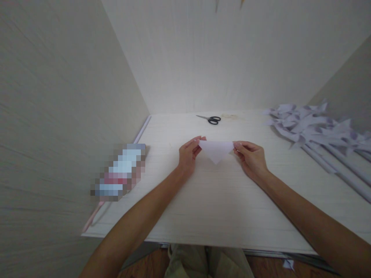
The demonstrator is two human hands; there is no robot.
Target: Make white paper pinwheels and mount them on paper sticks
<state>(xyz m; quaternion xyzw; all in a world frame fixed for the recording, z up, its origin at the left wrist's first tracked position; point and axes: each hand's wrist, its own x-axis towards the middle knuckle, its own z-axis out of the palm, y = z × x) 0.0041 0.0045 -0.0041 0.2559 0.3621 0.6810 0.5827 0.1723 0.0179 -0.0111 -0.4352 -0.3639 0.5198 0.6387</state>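
A small white sheet of paper, folded into a triangle (216,150), is stretched between my two hands with its point toward me. My left hand (189,154) pinches the triangle's left corner between thumb and fingers. At the opposite corner, my right hand (251,157) grips the paper the same way. The paper's upper edge runs straight across from hand to hand. Beyond it on the table lies a pair of scissors (213,120) with black handles, blades pointing left.
White paper pinwheels (307,123) with rolled paper sticks (348,181) are heaped at the right of the white table (208,216). A pixelated object (120,173) stands at the left, by a rolled stick (142,129). Walls rise behind and at both sides. A paper scrap (288,264) lies on the floor.
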